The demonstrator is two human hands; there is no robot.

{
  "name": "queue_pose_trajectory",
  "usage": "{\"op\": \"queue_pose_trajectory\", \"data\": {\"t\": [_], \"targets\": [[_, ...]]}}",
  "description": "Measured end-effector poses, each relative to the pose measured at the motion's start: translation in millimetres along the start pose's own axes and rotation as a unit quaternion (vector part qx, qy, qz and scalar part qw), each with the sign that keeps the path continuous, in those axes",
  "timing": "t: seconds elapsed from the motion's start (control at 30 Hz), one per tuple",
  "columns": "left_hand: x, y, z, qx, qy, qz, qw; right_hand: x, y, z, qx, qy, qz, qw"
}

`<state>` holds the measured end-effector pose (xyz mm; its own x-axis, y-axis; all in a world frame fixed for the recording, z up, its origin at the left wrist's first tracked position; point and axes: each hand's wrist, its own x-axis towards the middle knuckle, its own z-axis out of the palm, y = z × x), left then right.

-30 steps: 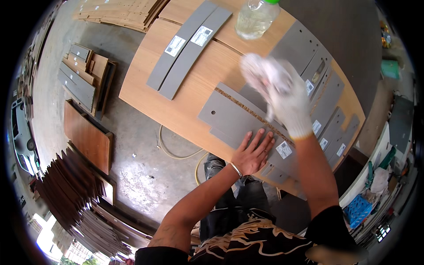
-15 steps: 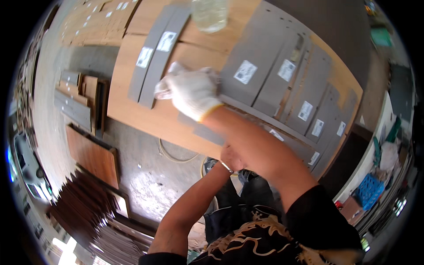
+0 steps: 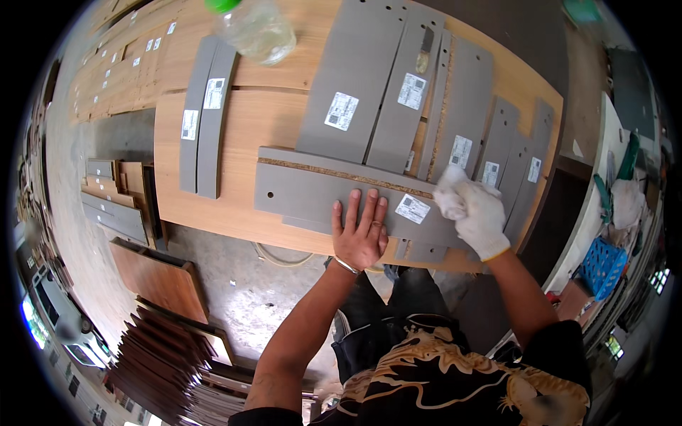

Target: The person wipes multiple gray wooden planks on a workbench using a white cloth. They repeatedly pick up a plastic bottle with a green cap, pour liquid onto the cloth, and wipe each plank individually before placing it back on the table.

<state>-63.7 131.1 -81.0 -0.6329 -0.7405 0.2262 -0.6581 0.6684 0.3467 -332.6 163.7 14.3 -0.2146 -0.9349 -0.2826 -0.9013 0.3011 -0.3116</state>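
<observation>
Now the bare left hand [image 3: 360,238] lies flat, fingers spread, on a long grey panel [image 3: 334,200] at the near edge of the bench [image 3: 213,206]. It grips nothing; it looks like plain downward pressure to stop the panel sliding. Just right of it, the gloved right hand [image 3: 477,216] is bunched shut around a white rag [image 3: 450,193], pressed onto the same panel's right end beside a white label [image 3: 413,209], as for wiping. The panel's raw chipboard edge shows along its far side.

Count time. Beyond the left hand's fingertips, two broad grey panels [image 3: 376,78] lean side by side, each with a label. Beyond the rag, about four narrower grey strips [image 3: 497,153] fan out, overlapping, so the count is rough. Well to the left of the flat hand, two slim grey strips [image 3: 202,113] lie together, labelled. One clear bottle [image 3: 254,27] with a green cap stands at the far edge. Under the hands, more grey pieces peek out below the panel; I can't tell how many.
</observation>
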Motion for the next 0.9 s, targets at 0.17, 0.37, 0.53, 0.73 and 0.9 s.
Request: {"op": "queue_pose_trajectory", "data": {"t": [0.17,0.37,0.53,0.73,0.9], "targets": [[-12.3,-12.5,12.9,-0.013,-0.012,0.028,0.999,84.1,-131.3,40.3,0.066,-0.011,-0.077,0.995],[-2.9,-6.3,7.3,0.055,0.014,0.02,0.998,50.0,-54.8,15.3,0.127,-0.026,-0.11,0.985],[5.0,3.2,5.5,0.06,0.027,0.029,0.997,-35.2,73.1,-1.0,0.081,0.07,0.035,0.994],[-0.1,-5.2,6.8,0.074,0.013,0.034,0.997,38.5,-41.2,13.9,0.14,0.022,-0.082,0.987],[-2.0,-9.9,16.2,0.07,0.012,0.06,0.996,64.0,-69.9,39.1,0.15,0.019,-0.054,0.987]]}}
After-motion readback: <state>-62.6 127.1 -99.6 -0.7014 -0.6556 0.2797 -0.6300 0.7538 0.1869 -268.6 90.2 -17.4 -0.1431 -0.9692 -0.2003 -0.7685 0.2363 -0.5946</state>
